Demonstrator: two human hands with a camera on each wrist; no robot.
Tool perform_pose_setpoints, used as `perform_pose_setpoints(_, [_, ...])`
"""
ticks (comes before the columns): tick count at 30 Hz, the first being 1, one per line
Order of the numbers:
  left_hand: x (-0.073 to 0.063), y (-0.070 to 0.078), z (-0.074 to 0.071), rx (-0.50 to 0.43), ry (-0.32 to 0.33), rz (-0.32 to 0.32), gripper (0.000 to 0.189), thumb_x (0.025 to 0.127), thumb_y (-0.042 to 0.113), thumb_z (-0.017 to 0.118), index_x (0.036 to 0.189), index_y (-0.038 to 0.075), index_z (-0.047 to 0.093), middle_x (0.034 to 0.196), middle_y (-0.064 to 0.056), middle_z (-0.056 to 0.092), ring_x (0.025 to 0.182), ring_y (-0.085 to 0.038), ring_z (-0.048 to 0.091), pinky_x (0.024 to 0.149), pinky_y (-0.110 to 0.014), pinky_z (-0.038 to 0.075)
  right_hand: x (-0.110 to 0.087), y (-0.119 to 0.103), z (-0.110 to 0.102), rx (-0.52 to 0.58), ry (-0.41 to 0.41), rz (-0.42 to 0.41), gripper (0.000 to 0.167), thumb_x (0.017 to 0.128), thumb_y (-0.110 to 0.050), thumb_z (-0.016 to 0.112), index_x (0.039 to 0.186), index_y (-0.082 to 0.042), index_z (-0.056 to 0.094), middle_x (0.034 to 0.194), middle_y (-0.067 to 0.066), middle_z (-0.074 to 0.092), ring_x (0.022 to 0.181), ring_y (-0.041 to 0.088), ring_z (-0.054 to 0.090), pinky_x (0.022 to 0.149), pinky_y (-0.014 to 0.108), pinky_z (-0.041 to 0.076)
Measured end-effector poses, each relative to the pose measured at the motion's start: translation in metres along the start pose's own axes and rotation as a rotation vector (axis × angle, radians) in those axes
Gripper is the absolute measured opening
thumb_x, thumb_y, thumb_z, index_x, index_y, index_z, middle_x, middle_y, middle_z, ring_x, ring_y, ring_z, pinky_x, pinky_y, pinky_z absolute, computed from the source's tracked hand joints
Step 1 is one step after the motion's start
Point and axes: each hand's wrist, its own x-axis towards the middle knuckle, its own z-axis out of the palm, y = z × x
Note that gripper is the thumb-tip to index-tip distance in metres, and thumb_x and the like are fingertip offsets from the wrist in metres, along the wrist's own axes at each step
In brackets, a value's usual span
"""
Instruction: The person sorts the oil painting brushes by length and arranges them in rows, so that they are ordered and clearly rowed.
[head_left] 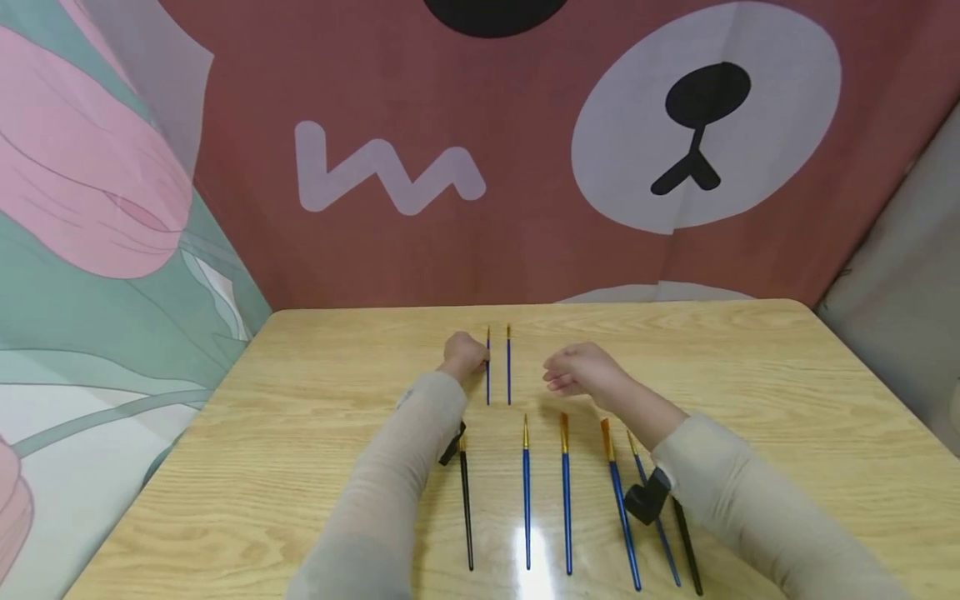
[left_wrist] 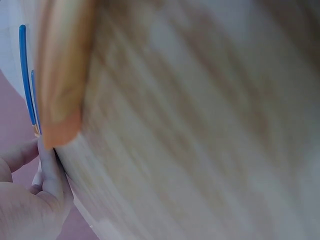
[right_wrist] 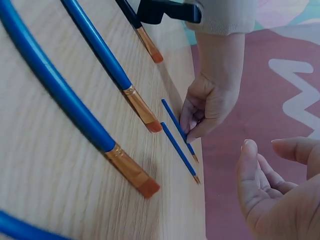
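Two small thin blue paintbrushes lie side by side near the table's far edge, bristles pointing away. My left hand [head_left: 465, 354] pinches the left small paintbrush [head_left: 488, 387] about mid-handle; the right wrist view shows its fingertips on that handle. Just right of it lies the other small paintbrush [head_left: 509, 371], untouched. My right hand [head_left: 583, 372] hovers further right, fingers loosely bent, thumb and fingertips apart, holding nothing. In the left wrist view, my left hand [left_wrist: 35, 195] shows at the lower left, behind a large blurred brush tip [left_wrist: 62, 100].
Closer in lies a row of larger brushes: a black-handled paintbrush [head_left: 467, 508], several blue ones such as the flat blue paintbrush [head_left: 566, 508], and another black paintbrush [head_left: 687, 550] partly under my right sleeve. A printed cloth [head_left: 525, 250] hangs behind the wooden table [head_left: 300, 450].
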Motion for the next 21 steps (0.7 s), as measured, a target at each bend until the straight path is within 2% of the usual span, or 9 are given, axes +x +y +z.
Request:
perform_pose_setpoints(3, [0.0, 0.0, -0.001, -0.004, -0.009, -0.005, 0.021, 0.072, 0.002, 0.061, 0.091, -0.008, 0.059, 0.06, -0.01, 0.059, 0.043, -0.013, 0.053, 0.042, -0.021, 0.048, -0.01, 0.001, -0.003, -0.018, -0.001, 0.001, 0.03, 0.086, -0.008, 0.046, 0.107, 0.015, 0.046, 0.088, 0.019, 0.056, 0.064, 0.013, 0.058, 0.067, 0.031, 0.052])
perform_pose_setpoints(11, [0.001, -0.001, 0.0, -0.049, -0.022, -0.045, 0.032, 0.074, 0.0, 0.06, 0.103, -0.009, 0.055, 0.06, -0.011, 0.058, 0.042, -0.013, 0.052, 0.04, -0.021, 0.047, -0.035, 0.004, -0.009, -0.039, -0.026, -0.015, 0.029, 0.087, -0.009, 0.045, 0.105, 0.014, 0.047, 0.09, 0.021, 0.056, 0.066, 0.016, 0.057, 0.07, 0.035, 0.052])
perform_pose_setpoints(16, [0.002, 0.0, 0.0, -0.037, -0.023, -0.035, 0.026, 0.073, 0.0, 0.06, 0.098, -0.009, 0.057, 0.059, -0.01, 0.058, 0.041, -0.012, 0.051, 0.041, -0.021, 0.047, -0.049, 0.009, -0.013, -0.043, -0.027, 0.001, 0.03, 0.087, -0.009, 0.045, 0.105, 0.014, 0.047, 0.091, 0.02, 0.056, 0.069, 0.019, 0.057, 0.07, 0.037, 0.051])
perform_pose_setpoints(21, [0.002, 0.0, -0.001, -0.032, -0.023, -0.025, 0.019, 0.073, 0.0, 0.06, 0.091, -0.008, 0.059, 0.06, -0.01, 0.058, 0.041, -0.012, 0.052, 0.042, -0.02, 0.048, -0.061, 0.015, -0.019, -0.03, -0.03, 0.015, 0.031, 0.086, -0.009, 0.045, 0.105, 0.016, 0.045, 0.089, 0.019, 0.056, 0.068, 0.017, 0.057, 0.067, 0.032, 0.052])
